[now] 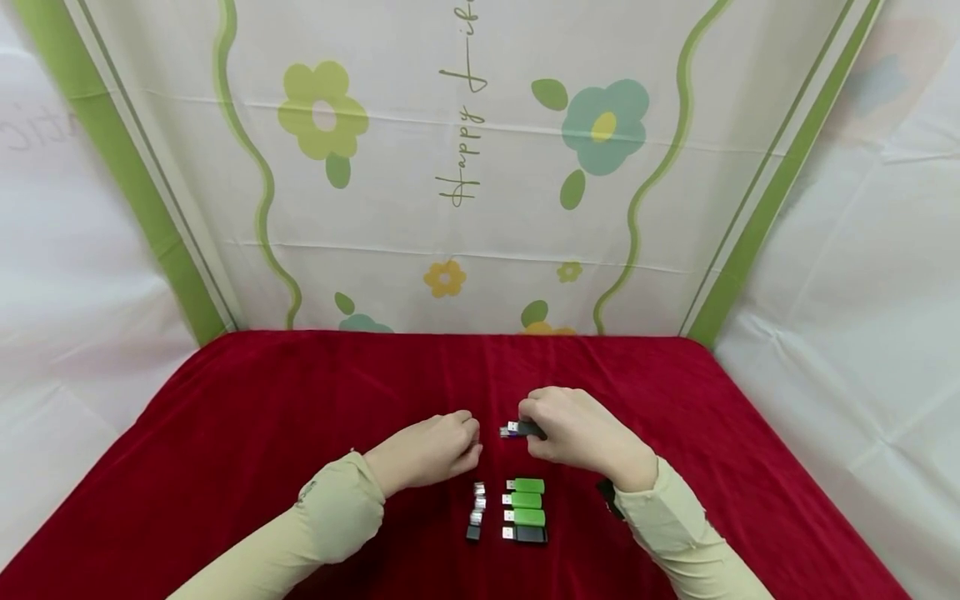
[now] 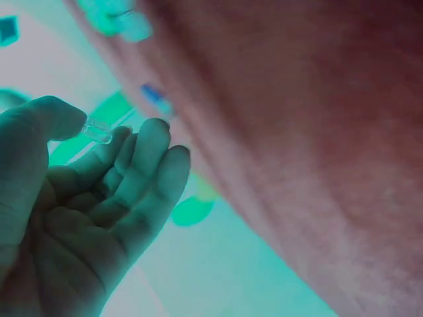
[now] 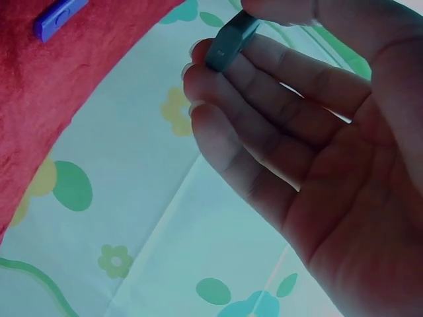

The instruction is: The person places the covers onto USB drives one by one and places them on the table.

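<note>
**Right hand (image 1: 581, 429) pinches a dark, rectangular plastic USB stick (image 3: 231, 43); left hand (image 1: 431, 450) holds a small clear plastic cap (image 2: 98, 130)**

Both hands are above a red, velvety cloth (image 1: 360, 375). The right hand pinches the dark stick between thumb and fingers, its metal plug pointing left; the other fingers lie extended, lightly bent. The left hand, just left of it, pinches the cap between thumb and a fingertip, the remaining fingers loosely curled. A slim purple USB stick (image 3: 59, 18) lies on the cloth close by the dark one.

Nearer, three bright green rectangular USB sticks (image 1: 528, 500) and a black rectangular USB stick (image 1: 531, 534), nearest, lie in a column, plugs to the left. Left of them runs a line of clear plastic caps (image 1: 479, 502) with a small black cap (image 1: 473, 532) at its near end. On the far side hangs a white sheet printed with flowers (image 1: 390, 192).
</note>
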A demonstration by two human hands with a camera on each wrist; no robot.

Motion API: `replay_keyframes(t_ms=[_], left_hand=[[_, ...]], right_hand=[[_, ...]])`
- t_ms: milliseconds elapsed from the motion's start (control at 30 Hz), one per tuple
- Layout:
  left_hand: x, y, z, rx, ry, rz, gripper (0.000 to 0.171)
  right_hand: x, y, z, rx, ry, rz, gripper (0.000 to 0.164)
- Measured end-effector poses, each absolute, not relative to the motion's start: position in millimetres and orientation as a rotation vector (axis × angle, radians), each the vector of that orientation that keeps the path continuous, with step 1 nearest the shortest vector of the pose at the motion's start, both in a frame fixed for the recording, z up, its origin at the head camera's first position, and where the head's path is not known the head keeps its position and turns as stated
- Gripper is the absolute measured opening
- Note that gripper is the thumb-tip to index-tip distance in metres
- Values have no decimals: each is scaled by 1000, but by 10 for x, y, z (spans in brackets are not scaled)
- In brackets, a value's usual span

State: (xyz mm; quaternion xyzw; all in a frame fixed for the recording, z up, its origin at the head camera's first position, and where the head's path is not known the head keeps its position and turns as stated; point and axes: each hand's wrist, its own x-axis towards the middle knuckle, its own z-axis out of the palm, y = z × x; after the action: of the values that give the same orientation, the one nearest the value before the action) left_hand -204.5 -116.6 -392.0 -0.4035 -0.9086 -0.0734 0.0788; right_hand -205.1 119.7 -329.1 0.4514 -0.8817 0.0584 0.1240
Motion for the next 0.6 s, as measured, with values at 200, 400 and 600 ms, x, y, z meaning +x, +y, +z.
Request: replay_keyframes(t_ms=[200, 400, 600], left_hand=[[-1814, -1245, -3512, -1203, -2719, -499, 12], [-1647, -1338, -3227, -1233, -2589, -631, 7], [-1635, -1435, -3178, -1201, -2547, -587, 5]], right_hand=[[-1997, 1228, -3220, 1295, -2551, 169, 23], [-1936, 1230, -3165, 1287, -2523, 164, 21], [-1889, 1226, -3125, 1299, -2488, 169, 19]])
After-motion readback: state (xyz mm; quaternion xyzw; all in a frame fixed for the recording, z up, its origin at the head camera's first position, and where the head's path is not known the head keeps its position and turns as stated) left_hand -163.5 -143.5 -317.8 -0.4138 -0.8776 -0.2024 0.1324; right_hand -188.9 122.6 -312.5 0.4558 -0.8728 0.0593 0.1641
